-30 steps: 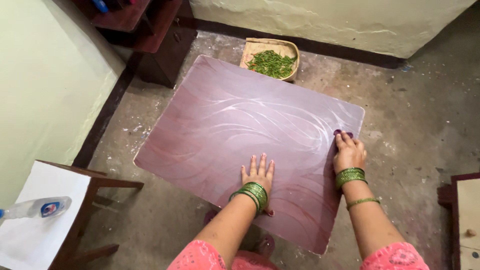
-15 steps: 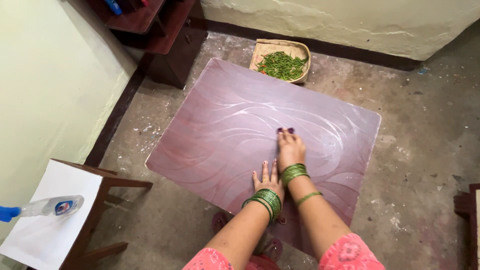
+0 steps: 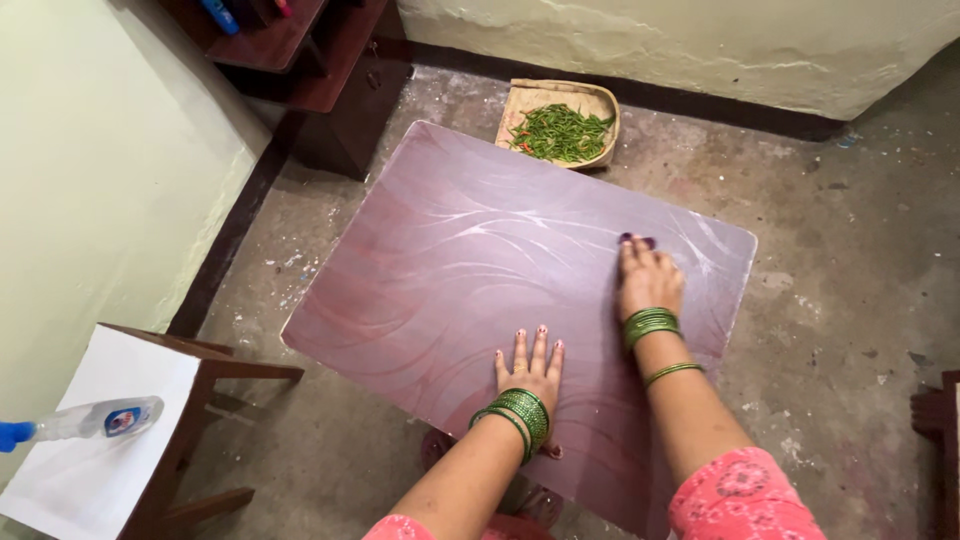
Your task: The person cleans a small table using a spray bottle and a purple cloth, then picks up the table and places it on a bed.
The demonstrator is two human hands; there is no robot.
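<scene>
A low maroon table top (image 3: 440, 270) with pale wipe streaks fills the middle of the view. My left hand (image 3: 530, 368) lies flat on its near edge, fingers spread, green bangles at the wrist. My right hand (image 3: 647, 278) presses a small purple cloth (image 3: 637, 240) onto the table's right part, only the cloth's tip showing past my fingers.
A woven basket (image 3: 538, 96) of green chillies sits on the floor beyond the table. A dark wooden cabinet (image 3: 320, 80) stands at the far left. A stool with a white top (image 3: 90, 430) carries a spray bottle (image 3: 85, 420) at the near left. Concrete floor surrounds the table.
My right hand with the cloth swept from the table's right edge to its middle, then back toward the right. The left hand stayed planted on the near edge.
</scene>
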